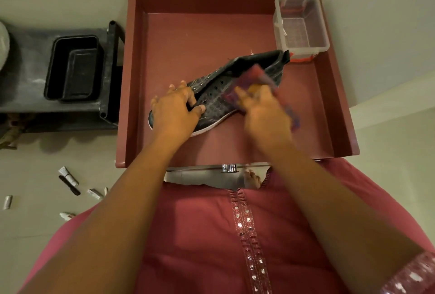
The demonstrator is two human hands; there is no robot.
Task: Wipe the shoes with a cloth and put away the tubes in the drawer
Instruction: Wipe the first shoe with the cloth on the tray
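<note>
A dark grey high-top shoe [237,77] with a white sole lies on its side inside the open reddish-brown drawer [334,110]. My left hand [175,110] grips its toe end, thumb on the upper near the eyelets. My right hand [263,110] holds a purple and red cloth [254,77] against the shoe's side; both are motion-blurred. Several small white tubes [68,176] lie scattered on the floor at the lower left, together with a thin black stick [69,185].
A clear plastic box [303,27] stands in the drawer's far right corner. Left of the drawer a dark low rack [23,77] carries nested black trays [75,67]. The drawer's metal handle [229,167] shows at its front edge, close to my body.
</note>
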